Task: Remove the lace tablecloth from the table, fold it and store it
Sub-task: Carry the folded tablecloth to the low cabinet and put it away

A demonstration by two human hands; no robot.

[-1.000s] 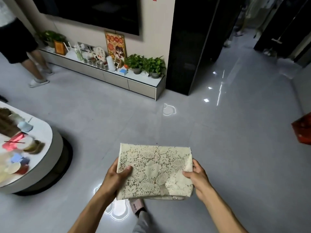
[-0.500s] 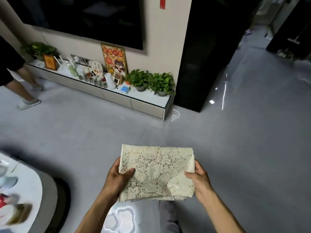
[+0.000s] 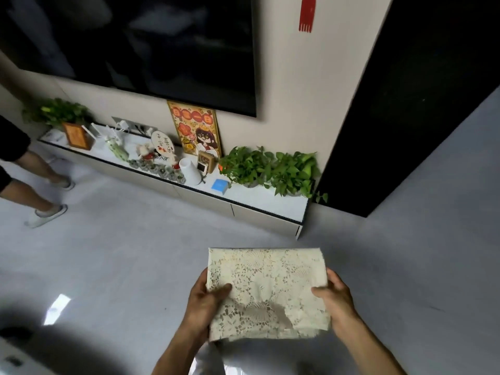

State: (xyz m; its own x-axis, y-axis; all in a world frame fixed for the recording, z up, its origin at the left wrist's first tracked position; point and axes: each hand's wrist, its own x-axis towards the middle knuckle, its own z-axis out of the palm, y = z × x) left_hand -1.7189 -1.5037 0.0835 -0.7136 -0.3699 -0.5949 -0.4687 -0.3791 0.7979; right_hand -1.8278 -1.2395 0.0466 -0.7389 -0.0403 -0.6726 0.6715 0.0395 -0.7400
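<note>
Folded lace tablecloth [image 3: 266, 290] held above the grey floor [image 3: 121, 266], left hand [image 3: 205, 301] and right hand [image 3: 336, 301] each gripping one side edge, thumbs on top

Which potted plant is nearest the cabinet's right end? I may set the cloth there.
The right-hand plant of the adjoining pair, beside the black panel; a third plant stands far left.
</note>
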